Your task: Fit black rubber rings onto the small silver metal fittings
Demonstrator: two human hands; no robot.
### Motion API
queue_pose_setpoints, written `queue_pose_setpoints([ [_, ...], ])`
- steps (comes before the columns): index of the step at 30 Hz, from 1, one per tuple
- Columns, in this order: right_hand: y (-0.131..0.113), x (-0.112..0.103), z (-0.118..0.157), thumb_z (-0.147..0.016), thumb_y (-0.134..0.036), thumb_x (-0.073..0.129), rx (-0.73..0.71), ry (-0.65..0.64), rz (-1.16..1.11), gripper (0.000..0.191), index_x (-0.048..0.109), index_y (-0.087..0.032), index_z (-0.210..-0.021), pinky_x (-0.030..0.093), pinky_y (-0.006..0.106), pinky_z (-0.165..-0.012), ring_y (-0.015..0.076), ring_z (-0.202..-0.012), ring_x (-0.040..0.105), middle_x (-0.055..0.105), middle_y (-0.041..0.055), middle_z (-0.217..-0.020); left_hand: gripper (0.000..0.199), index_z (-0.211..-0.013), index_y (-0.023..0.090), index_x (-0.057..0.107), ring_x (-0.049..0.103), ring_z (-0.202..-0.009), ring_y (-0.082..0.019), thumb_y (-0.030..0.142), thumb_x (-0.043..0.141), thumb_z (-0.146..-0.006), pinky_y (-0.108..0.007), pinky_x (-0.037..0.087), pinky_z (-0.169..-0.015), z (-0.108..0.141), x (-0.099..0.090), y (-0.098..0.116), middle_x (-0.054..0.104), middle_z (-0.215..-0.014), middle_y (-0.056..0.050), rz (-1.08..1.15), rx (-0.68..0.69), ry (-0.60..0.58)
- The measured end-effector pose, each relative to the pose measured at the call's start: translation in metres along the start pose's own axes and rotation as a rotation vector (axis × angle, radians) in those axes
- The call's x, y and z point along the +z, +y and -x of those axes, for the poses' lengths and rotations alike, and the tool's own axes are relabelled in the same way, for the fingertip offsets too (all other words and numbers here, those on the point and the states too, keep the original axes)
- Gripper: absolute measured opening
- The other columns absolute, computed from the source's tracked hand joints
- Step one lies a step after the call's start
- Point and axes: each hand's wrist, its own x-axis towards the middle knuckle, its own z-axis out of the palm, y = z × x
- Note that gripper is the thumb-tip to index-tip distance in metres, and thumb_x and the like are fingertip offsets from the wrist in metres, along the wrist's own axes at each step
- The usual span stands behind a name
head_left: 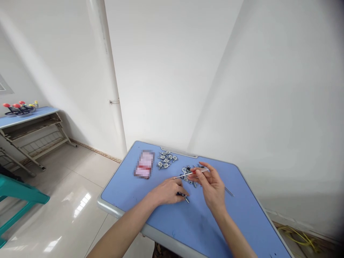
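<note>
On the blue desk (120, 186), my left hand (170, 191) is closed around a small dark and silver metal part (184, 196), its fingers low over the surface. My right hand (211, 182) pinches a screwdriver (197, 172) with a clear and red handle. The thin shaft points left, and its tip lies near the back of my left hand's fingers. Loose metal rings and small parts (185, 169) lie beyond and partly behind my right hand. A cluster of silver metal pieces (166, 159) sits further left.
A blurred pinkish rectangular item (145, 164) lies at the desk's left. A thin metal rod (229, 192) is right of my right hand. A green stool (21, 190) and a side table (45, 111) with red-topped items (17, 106) stand at left. White walls rise behind.
</note>
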Motion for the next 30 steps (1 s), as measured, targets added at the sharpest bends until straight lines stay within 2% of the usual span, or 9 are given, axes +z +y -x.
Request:
queue_pose_setpoints([
  [7, -0.017, 0.053, -0.014, -0.078, -0.037, 0.069, 0.043, -0.051, -0.150, 0.037, 0.054, -0.022, -0.109, 0.060, 0.037, -0.068, 0.0163, -0.067, 0.068, 0.069, 0.0028, -0.085, 0.020, -0.100, 0.023, 0.072, 0.057, -0.095, -0.019, 0.022, 0.065, -0.081, -0.031, 0.046, -0.088, 0.000, 0.003, -0.002, 0.064, -0.096, -0.003, 0.059, -0.016, 0.031],
  [10, -0.008, 0.076, -0.018, -0.078, -0.039, 0.068, 0.035, 0.014, -0.184, 0.037, 0.052, -0.021, -0.107, 0.060, 0.038, -0.069, 0.0167, -0.067, 0.068, 0.069, 0.0027, -0.085, 0.015, -0.093, 0.020, 0.070, 0.058, -0.099, -0.021, 0.020, 0.064, -0.080, -0.033, 0.047, -0.089, -0.001, 0.003, 0.000, 0.066, -0.102, -0.004, 0.085, -0.022, 0.032],
  [14, 0.012, 0.094, -0.014, -0.079, -0.041, 0.066, 0.057, 0.035, -0.215, 0.034, 0.051, -0.020, -0.101, 0.060, 0.038, -0.066, 0.0179, -0.067, 0.068, 0.070, 0.0054, -0.085, 0.022, -0.100, 0.017, 0.065, 0.060, -0.092, -0.023, 0.016, 0.059, -0.079, -0.034, 0.050, -0.081, 0.001, -0.002, 0.006, 0.068, -0.098, -0.007, 0.137, -0.139, 0.016],
  [19, 0.019, 0.096, -0.005, -0.084, -0.035, 0.060, 0.014, -0.046, -0.154, 0.025, 0.054, -0.021, -0.103, 0.057, 0.040, -0.081, 0.0181, -0.081, 0.068, 0.069, 0.0066, -0.095, 0.027, -0.104, 0.019, 0.064, 0.059, -0.097, -0.024, 0.011, 0.052, -0.081, -0.037, 0.049, -0.087, 0.003, -0.010, 0.015, 0.068, -0.105, -0.008, 0.160, -0.213, -0.048],
  [24, 0.016, 0.095, -0.004, -0.084, -0.035, 0.059, 0.044, -0.156, -0.147, 0.024, 0.056, -0.021, -0.104, 0.057, 0.036, -0.077, 0.0165, -0.077, 0.067, 0.069, 0.0051, -0.091, 0.029, -0.108, 0.019, 0.064, 0.057, -0.103, -0.026, 0.014, 0.051, -0.083, -0.039, 0.048, -0.090, 0.004, -0.011, 0.016, 0.064, -0.114, -0.009, 0.125, -0.236, -0.055],
  [27, 0.013, 0.092, -0.003, -0.082, -0.034, 0.062, 0.064, -0.086, -0.192, 0.027, 0.055, -0.022, -0.105, 0.056, 0.030, -0.066, 0.0143, -0.067, 0.063, 0.065, 0.0002, -0.078, 0.028, -0.106, 0.017, 0.065, 0.059, -0.098, -0.025, 0.013, 0.052, -0.082, -0.039, 0.049, -0.087, 0.006, -0.007, 0.012, 0.066, -0.109, -0.010, 0.146, -0.210, -0.036],
  [30, 0.012, 0.084, -0.005, -0.081, -0.034, 0.060, 0.088, 0.062, -0.236, 0.026, 0.053, -0.022, -0.103, 0.051, 0.026, -0.053, 0.0108, -0.051, 0.055, 0.058, -0.0051, -0.066, 0.023, -0.098, 0.019, 0.069, 0.059, -0.098, -0.022, 0.012, 0.055, -0.081, -0.035, 0.049, -0.089, 0.009, -0.003, 0.008, 0.067, -0.108, -0.007, 0.209, -0.060, 0.019],
])
